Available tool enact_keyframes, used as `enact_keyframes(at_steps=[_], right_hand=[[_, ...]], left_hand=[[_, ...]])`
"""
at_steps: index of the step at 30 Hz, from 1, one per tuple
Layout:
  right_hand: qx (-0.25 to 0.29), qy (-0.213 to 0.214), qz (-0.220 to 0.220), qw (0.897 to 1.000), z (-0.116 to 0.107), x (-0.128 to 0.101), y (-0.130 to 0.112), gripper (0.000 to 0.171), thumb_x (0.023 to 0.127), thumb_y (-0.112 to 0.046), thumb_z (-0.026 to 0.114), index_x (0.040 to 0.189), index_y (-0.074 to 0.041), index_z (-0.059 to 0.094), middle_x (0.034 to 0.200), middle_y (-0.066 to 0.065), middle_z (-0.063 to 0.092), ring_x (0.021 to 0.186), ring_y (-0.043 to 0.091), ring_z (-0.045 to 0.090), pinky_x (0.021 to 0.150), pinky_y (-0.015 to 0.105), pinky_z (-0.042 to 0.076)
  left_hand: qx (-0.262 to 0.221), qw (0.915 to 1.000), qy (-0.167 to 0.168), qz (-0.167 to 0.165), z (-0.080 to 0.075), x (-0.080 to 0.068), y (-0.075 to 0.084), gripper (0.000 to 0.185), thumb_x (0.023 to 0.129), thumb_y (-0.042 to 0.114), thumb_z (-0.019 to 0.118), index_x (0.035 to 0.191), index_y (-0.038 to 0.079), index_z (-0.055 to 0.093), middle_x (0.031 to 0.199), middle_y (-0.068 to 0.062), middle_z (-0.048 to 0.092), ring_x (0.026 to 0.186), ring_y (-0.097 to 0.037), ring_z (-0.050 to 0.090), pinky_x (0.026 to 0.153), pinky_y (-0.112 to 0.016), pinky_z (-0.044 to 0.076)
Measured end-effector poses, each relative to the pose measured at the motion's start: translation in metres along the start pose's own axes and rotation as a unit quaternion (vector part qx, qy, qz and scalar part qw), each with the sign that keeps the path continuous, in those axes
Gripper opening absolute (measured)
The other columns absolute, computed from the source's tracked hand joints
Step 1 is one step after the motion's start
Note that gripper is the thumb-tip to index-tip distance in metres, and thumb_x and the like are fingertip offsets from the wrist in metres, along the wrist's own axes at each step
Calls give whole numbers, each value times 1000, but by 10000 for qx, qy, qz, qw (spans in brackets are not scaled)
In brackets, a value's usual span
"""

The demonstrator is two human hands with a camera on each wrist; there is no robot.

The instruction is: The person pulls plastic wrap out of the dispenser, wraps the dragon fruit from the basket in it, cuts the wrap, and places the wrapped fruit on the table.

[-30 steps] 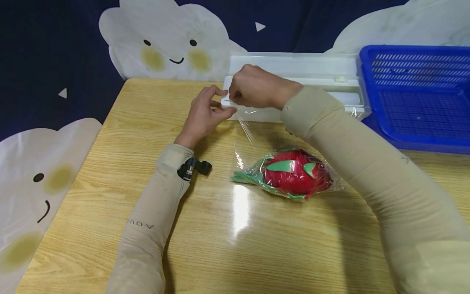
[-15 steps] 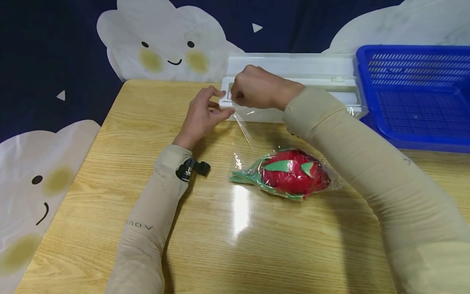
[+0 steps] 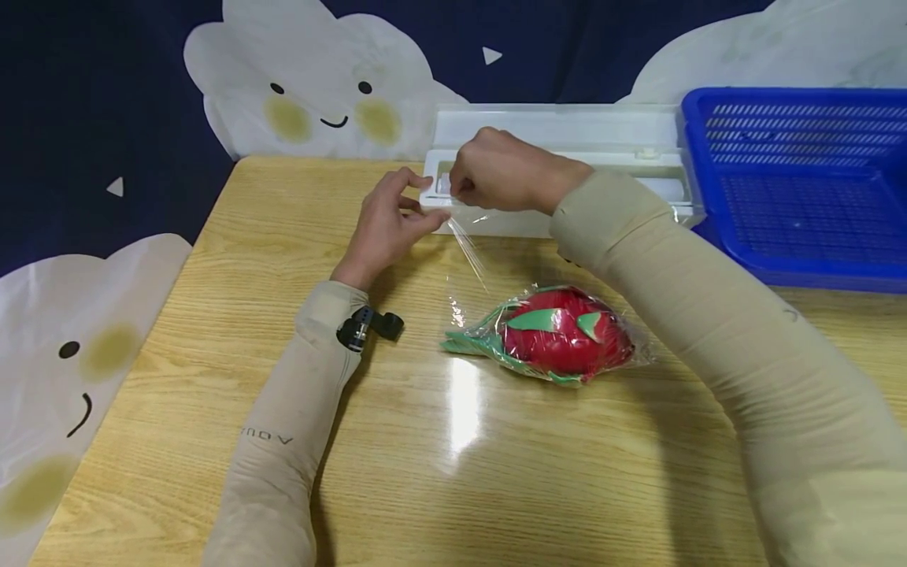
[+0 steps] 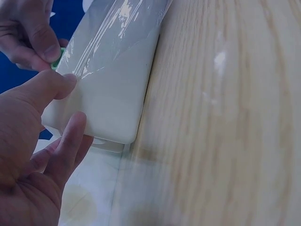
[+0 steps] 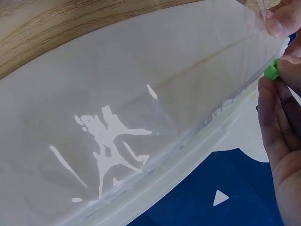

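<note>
The right hand (image 3: 506,169) is pinching a small green slider (image 5: 271,70) on the long white plastic cling-film dispenser (image 3: 567,130); the left hand (image 3: 386,224) is pinching its near corner. A film-wrapped red dragon fruit toy (image 3: 563,340) is lying nearer on the table (image 3: 496,472).

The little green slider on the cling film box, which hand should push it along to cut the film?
Probably the right hand: its fingertips already pinch the green slider at the left end of the white dispenser. The left hand holds that end and the film's edge, so it seems better kept steadying.

Blue basket (image 3: 801,181) hard against dispenser (image 3: 567,130)
</note>
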State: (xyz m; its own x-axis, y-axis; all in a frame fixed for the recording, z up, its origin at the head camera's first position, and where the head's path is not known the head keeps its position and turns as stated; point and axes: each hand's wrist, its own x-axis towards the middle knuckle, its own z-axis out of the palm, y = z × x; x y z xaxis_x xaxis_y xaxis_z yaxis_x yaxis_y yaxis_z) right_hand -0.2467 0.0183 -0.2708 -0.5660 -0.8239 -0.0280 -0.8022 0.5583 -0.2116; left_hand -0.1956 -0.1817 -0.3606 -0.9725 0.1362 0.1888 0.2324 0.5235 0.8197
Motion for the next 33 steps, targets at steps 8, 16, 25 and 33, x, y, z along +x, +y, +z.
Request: enact_keyframes(at_steps=[8,16,25,33], right_hand=[[-22,68,-37,10000,0,-4,2,21,93,-2,62,97,-4,82,95,13,81,84,22,70,84,41,60],[9,84,5,10000,0,-7,4,19,93,-3,64,95,-4,82,95,12,81,83,21,68,82,40,60],[29,88,33,10000,0,-10,4,19,94,-4,63,97,-4,82,97,13,81,85,22,70,83,41,60],[-12,140,-32,9999,-1,-14,5,19,93,-2,63,97,-4,82,99,14,81,86,23,71,85,42,61]], left_hand=[[1,10000,-6,13,1,0,0,43,89,20,83,120,3,59,139,-11,60,104,-30,73,87,-36,65],[9,10000,-7,22,1,0,-1,43,89,21,83,119,3,58,140,-11,60,104,-30,74,86,-37,65],[-31,10000,-33,-68,0,0,-1,43,89,21,82,120,3,58,140,-11,59,104,-30,73,86,-37,65],[11,10000,15,-50,1,1,0,42,88,19,83,117,2,58,139,-12,60,103,-32,74,84,-35,65]])
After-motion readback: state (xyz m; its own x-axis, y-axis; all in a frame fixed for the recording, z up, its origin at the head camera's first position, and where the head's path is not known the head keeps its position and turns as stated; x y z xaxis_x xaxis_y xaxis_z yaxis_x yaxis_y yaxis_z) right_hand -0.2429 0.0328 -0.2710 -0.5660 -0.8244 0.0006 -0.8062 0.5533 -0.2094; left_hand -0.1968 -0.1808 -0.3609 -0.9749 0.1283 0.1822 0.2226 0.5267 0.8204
